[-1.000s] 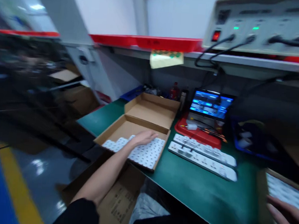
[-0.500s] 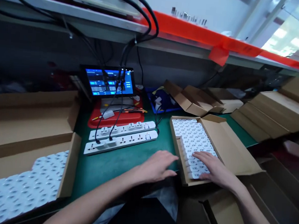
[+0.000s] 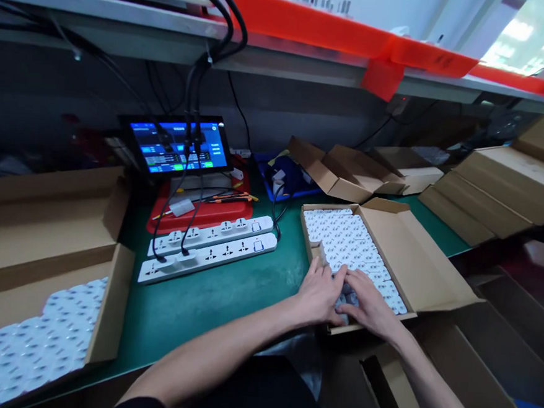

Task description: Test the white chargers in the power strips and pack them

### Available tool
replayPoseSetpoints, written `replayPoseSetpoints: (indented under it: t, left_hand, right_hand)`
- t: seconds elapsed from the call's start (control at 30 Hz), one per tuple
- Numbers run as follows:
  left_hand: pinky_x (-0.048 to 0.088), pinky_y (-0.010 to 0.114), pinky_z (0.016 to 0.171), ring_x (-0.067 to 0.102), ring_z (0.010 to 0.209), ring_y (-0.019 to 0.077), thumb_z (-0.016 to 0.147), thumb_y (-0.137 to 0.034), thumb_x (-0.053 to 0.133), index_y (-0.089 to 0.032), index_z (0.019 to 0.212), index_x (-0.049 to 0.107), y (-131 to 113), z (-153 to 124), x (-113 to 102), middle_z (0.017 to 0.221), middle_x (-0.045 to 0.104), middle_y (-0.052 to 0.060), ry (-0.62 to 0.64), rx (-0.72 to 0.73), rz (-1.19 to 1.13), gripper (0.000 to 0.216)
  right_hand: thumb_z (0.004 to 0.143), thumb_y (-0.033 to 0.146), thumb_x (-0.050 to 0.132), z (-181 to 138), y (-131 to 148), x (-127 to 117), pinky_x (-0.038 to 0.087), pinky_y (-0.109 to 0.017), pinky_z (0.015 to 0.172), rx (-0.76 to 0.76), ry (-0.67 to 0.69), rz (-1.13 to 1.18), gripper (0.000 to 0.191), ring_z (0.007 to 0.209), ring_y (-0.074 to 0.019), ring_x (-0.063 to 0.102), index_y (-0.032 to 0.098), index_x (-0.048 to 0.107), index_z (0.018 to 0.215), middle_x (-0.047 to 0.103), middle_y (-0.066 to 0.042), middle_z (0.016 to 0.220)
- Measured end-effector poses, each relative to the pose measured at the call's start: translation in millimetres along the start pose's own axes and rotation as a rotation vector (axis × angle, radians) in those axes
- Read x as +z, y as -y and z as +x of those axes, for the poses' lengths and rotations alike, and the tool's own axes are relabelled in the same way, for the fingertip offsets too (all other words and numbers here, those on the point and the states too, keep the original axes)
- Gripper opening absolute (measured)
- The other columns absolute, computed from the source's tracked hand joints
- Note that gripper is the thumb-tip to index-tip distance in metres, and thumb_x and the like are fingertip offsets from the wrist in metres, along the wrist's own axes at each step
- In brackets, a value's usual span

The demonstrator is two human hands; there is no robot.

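Note:
An open cardboard box (image 3: 306,231) holds tightly packed rows of small white blocks (image 3: 358,235) with dark marks on top. My left hand (image 3: 319,297) reaches into the near left part of this box, its fingers bent down over the blocks there. Close against it is my right hand (image 3: 370,304), with thumb and fingers curled around a few blocks at the near end. The index fingers of both hands meet or nearly meet. Fingertips and the blocks under my palms are partly hidden. A raised bit of cardboard (image 3: 318,252) shows just beyond my left hand.
Two white power strips (image 3: 212,256) with plugs lie left of the box, in front of a red tray (image 3: 248,210) and a lit screen (image 3: 180,145). Another box of white blocks (image 3: 111,304) stands far left. Open cartons (image 3: 344,172) line the back; a shelf (image 3: 282,65) hangs above.
My left hand has moved right into the box beside my right hand. Both hands have curled in. The near blocks now sit closer to the box's right wall. The view has shifted slightly.

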State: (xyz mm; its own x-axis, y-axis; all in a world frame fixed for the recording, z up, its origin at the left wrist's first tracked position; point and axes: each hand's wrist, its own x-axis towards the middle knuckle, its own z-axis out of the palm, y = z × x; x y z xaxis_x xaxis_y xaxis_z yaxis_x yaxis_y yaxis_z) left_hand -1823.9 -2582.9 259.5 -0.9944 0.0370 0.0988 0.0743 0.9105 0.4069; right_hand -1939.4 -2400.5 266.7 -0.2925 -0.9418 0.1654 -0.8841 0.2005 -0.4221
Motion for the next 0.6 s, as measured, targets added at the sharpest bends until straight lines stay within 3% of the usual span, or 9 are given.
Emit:
replayPoseSetpoints:
  t: [0.1,0.2,0.3,0.43,0.5,0.6]
  left_hand:
    - [0.02,0.067,0.134,0.068,0.126,0.0463,0.063,-0.058,0.097,-0.006,0.167,0.032,-3.7,-0.5,-3.2,0.132,0.068,0.027,0.032,-0.023,0.022,0.133]
    - [0.022,0.069,0.133,0.068,0.123,0.0452,0.062,-0.058,0.095,-0.01,0.157,0.046,-5.1,0.7,-3.3,0.129,0.069,0.024,0.016,-0.036,0.002,0.118]
    - [0.021,0.07,0.133,0.068,0.123,0.0456,0.061,-0.061,0.094,-0.013,0.144,0.059,-5.7,1.1,-3.2,0.126,0.07,0.022,0.011,-0.035,-0.007,0.102]
    - [0.02,0.069,0.133,0.066,0.123,0.0461,0.062,-0.06,0.094,-0.014,0.132,0.069,-5.3,-0.1,-10.6,0.126,0.068,0.023,0.048,-0.014,0.011,0.087]
    - [0.025,0.07,0.131,0.065,0.121,0.0449,0.061,-0.057,0.094,-0.016,0.127,0.073,-2.5,-3.4,-18.9,0.124,0.068,0.021,0.038,0.028,-0.024,0.08]
    - [0.044,0.062,0.121,0.064,0.122,0.0408,0.062,-0.055,0.095,-0.023,0.131,0.074,8.0,-17.2,-35.3,0.125,0.065,0.015,-0.068,0.119,-0.162,0.08]
  right_hand:
    - [0.095,0.027,0.077,1.8,2.5,7.7,0.032,-0.069,0.131,0.001,-0.031,-0.005,0.054,0.15,-0.0364,0.056,0.024,0.061,0.146,0.068,-0.017,0.15]
    - [0.095,0.03,0.079,1.6,6.2,2.1,0.042,-0.064,0.125,-0.003,-0.026,-0.025,0.047,0.142,-0.0363,0.06,0.025,0.066,0.139,0.072,-0.015,0.144]
    - [0.097,0.039,0.079,-1.2,8.1,-17.5,0.052,-0.055,0.115,0.012,-0.024,-0.026,0.035,0.132,-0.0352,0.066,0.027,0.072,0.129,0.077,-0.013,0.132]
    - [0.105,0.049,0.067,-3.5,3.5,-51.1,0.06,-0.047,0.105,0.105,-0.168,-0.034,0.03,0.119,-0.032,0.074,0.026,0.074,0.123,0.079,-0.012,0.124]
    - [0.107,0.051,0.062,0.7,-0.5,-62.1,0.061,-0.047,0.104,0.142,-0.214,-0.066,0.032,0.115,-0.032,0.075,0.026,0.073,0.122,0.079,-0.012,0.122]
    - [0.109,0.046,0.055,18.3,-4.9,-61.7,0.06,-0.051,0.108,0.142,-0.161,-0.163,0.035,0.121,-0.0332,0.073,0.025,0.071,0.132,0.078,-0.013,0.129]
